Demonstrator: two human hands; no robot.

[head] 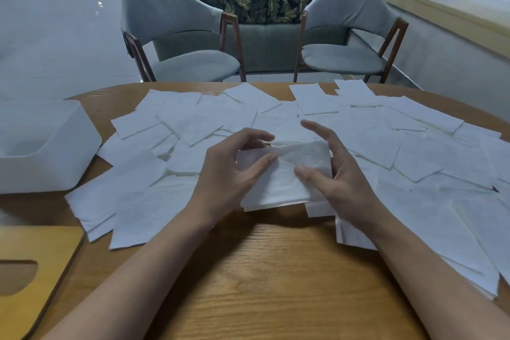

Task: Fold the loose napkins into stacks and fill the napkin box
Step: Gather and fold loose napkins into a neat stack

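Several loose white napkins [215, 119] lie scattered across the far half of the wooden table. A folded white napkin stack [278, 185] is held just above the table in the middle. My left hand [229, 174] grips its left edge, thumb on top and fingers curled behind. My right hand [334, 174] holds its right edge, thumb pressing on top, with the fingers straight behind it. The white napkin box [44, 146] stands open at the far left of the table, well apart from both hands; its inside shows no napkins.
The box's wooden lid [36, 265] with a slot lies at the near left. Bare table [276, 284] shows in front of me between my forearms. Two grey chairs [176, 36] stand beyond the far table edge, a leaf-patterned sofa behind them.
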